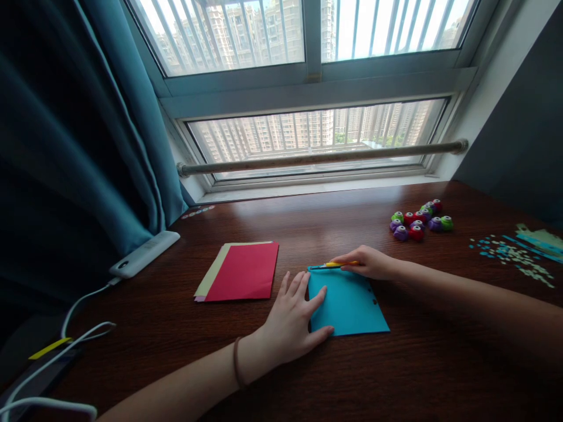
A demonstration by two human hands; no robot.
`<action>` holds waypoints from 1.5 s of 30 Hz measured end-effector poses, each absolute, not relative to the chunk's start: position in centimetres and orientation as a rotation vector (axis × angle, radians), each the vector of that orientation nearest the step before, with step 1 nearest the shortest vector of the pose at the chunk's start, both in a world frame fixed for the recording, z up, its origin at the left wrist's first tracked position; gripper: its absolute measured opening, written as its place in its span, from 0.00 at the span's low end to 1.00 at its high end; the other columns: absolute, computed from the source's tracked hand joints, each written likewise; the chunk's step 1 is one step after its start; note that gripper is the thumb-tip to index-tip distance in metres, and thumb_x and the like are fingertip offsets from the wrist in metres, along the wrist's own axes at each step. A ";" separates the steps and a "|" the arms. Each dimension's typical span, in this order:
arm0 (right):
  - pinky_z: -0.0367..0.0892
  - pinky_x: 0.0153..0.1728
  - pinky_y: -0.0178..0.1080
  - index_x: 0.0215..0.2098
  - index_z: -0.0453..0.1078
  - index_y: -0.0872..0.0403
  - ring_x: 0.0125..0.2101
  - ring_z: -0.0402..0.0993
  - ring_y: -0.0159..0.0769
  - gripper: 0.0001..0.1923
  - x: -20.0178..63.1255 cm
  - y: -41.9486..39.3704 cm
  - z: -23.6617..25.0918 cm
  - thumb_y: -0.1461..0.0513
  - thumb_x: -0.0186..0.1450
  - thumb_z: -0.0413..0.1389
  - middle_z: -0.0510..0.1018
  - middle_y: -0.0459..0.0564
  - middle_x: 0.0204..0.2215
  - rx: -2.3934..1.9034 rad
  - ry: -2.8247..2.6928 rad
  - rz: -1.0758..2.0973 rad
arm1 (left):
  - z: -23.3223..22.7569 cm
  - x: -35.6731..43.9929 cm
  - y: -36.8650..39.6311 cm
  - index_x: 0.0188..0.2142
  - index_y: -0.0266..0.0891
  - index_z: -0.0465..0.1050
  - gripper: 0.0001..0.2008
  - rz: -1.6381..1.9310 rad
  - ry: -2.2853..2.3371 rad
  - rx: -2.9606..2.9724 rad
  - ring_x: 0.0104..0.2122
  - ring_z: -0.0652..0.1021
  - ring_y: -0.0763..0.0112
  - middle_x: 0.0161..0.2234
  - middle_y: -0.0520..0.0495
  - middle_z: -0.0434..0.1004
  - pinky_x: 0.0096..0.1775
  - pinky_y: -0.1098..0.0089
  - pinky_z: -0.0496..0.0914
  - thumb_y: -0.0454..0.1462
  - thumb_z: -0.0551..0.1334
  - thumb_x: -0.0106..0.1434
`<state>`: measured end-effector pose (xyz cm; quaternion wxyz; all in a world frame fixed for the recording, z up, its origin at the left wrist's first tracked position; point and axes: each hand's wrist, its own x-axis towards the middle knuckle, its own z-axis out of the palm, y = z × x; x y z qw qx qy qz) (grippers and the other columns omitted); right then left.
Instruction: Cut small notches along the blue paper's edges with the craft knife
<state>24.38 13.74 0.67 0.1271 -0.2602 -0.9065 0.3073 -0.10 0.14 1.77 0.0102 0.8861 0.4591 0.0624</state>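
Note:
A blue paper sheet lies flat on the dark wooden table in front of me. My left hand presses palm-down on the sheet's left edge, fingers spread. My right hand holds a thin yellow-handled cutting tool flat along the sheet's far edge, its tip pointing left. The sheet's right edge shows small notches.
A stack of red and pale yellow paper lies to the left. Several small colourful craft punches sit at the back right. Blue paper scraps and strips litter the far right. A white device with cables sits at the left by the teal curtain.

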 end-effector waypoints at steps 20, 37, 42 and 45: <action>0.61 0.33 0.32 0.55 0.66 0.50 0.30 0.72 0.35 0.18 24.3 13.7 0.5 0.58 0.67 0.50 0.77 0.51 0.38 -0.733 -2.716 0.780 | 2.3 0.1 0.0 0.59 0.41 0.56 0.33 0.175 1.437 2.767 0.58 0.53 0.42 0.59 0.32 0.50 0.56 0.41 0.45 0.54 0.56 0.60; 0.61 0.35 0.32 0.55 0.66 0.50 0.32 0.73 0.36 0.18 24.2 13.6 0.5 0.57 0.67 0.50 0.76 0.50 0.40 -0.747 -2.724 0.731 | 2.3 0.1 0.0 0.60 0.42 0.56 0.33 0.156 1.440 2.763 0.59 0.52 0.42 0.60 0.32 0.49 0.56 0.41 0.44 0.55 0.55 0.60; 0.61 0.34 0.32 0.55 0.66 0.50 0.32 0.72 0.35 0.18 24.2 13.5 0.7 0.57 0.67 0.50 0.76 0.50 0.40 -0.741 -2.720 0.738 | 2.2 0.1 -0.1 0.60 0.42 0.56 0.33 0.171 1.436 2.759 0.59 0.52 0.42 0.60 0.33 0.49 0.56 0.41 0.44 0.56 0.54 0.61; 0.61 0.33 0.32 0.55 0.66 0.50 0.31 0.72 0.35 0.18 24.3 13.5 0.7 0.57 0.68 0.49 0.76 0.50 0.39 -0.751 -2.717 0.741 | 2.3 0.1 -0.1 0.60 0.43 0.56 0.32 0.182 1.437 2.748 0.59 0.52 0.43 0.60 0.33 0.49 0.56 0.42 0.44 0.56 0.53 0.61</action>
